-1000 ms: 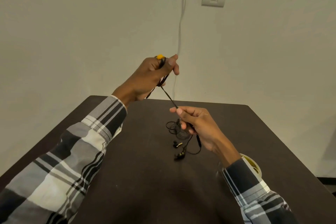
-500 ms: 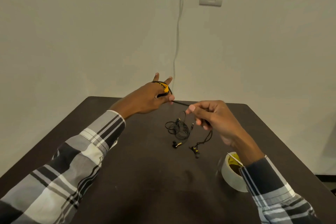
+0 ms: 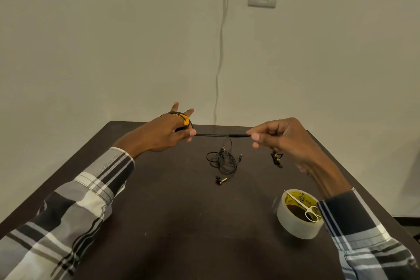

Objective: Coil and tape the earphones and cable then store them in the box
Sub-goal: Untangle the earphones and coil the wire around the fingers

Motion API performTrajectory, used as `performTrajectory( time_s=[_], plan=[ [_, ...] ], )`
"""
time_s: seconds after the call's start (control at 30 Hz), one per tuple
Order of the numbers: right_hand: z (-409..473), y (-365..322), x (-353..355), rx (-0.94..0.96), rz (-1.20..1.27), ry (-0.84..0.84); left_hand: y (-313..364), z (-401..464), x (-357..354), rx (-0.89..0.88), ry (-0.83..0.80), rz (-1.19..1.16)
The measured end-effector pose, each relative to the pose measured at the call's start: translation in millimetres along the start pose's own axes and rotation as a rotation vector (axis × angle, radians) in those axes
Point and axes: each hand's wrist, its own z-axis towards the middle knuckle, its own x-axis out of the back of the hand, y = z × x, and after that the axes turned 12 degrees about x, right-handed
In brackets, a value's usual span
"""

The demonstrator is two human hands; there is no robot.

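Nearest on the counter (image 3: pixel 159 223), the tape roll (image 3: pixel 297 216) is standing with small scissors (image 3: pixel 305 208) lying across its top — it was mostly hidden behind the right sleeve a second ago and is now showing in full, since the hands have spread apart. Beyond it, the second earphones (image 3: pixel 223 161) are lying loose and uncoiled, unmoved. Above them the right hand (image 3: pixel 284 141) is pinching the black cable (image 3: pixel 222 135) between thumb and fingertips, an earbud (image 3: pixel 276 159) dangling below, and is pulling it level and taut; earlier this stretch was slanting steeply. Farthest, the left hand (image 3: pixel 168 132) is holding the wraps round its fingers, thumb pressing the cable — it has dropped from raised height. Coiling seems underway, taping not begun; no box is in view.
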Motion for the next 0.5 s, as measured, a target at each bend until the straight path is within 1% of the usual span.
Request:
performTrajectory(
  time_s=[0.07, 0.1, 0.23, 0.33, 0.43, 0.5],
  plan=[
    [1, -1, 2, 0.025, -0.031, -0.044, 1, -4, 0, -0.011, -0.028, -0.035],
    [3, -2, 3, 0.047, -0.042, -0.036, 2, -8, -1, -0.012, -0.065, -0.046],
    [13, -4, 0, 0.165, -0.103, 0.06, 17, -26, -17, -0.036, -0.211, -0.033],
    [23, -5, -4, 0.218, -0.127, 0.085, 34, -40, -32, -0.073, -0.277, -0.067],
    [29, -3, -10, 0.242, -0.143, 0.095, 57, -56, -39, -0.206, -0.39, -0.211],
    [30, 3, -17, 0.214, -0.091, 0.096, 70, -66, -40, -0.249, -0.488, -0.377]
  ],
)
